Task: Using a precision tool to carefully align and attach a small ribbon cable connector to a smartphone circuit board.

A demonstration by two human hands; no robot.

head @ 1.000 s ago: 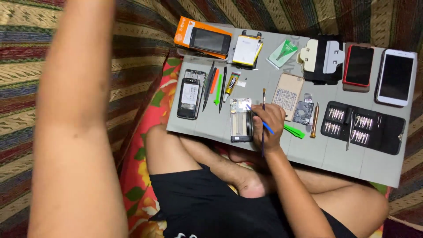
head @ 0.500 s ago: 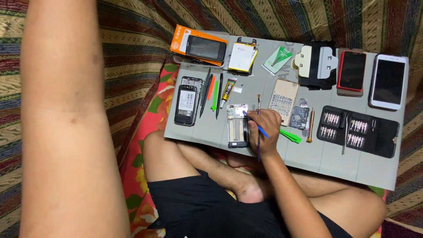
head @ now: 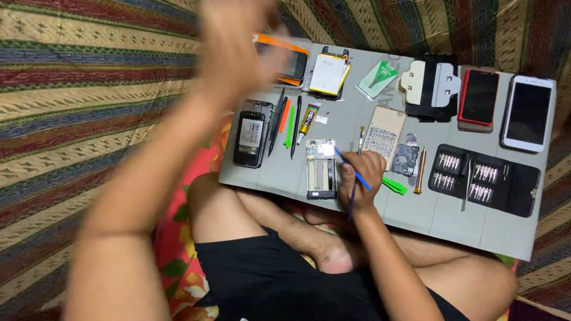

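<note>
Grey mat [head: 476, 229] is the landmark for everything here: a flat work sheet resting over the person's crossed legs on a striped woven bedcover [head: 89, 95] (no bench in sight).

Far left of the mat, the left hand [head: 238, 53] is raised and blurred above the mat's upper-left corner; I cannot tell whether its fingers are spread or closed, and it holds nothing that I can make out. It hangs over the orange-cased phone [head: 285, 59], and a careless drop of that arm could, I judge, knock the phone or the dark opened handset [head: 250, 138] off the mat's left edge, which lies close beside them.

Near the mat's middle lies the opened phone frame [head: 321, 169], flat and close to the front edge. Just right of it the right hand [head: 360, 178] is clamped on a thin blue tool [head: 352, 169], tip toward the frame. A slip there could gouge the frame's insides or push it over the front edge onto the lap.

Right of the hand sit a green pick [head: 394, 186], a gold-handled screwdriver [head: 420, 169] and a black bit case [head: 488, 178], all near; a sweeping wrist could scatter small bits.

Open room is mainly along the mat's lower-right corner; the top row is crowded with a red phone [head: 479, 98] and a white phone [head: 528, 113].
</note>
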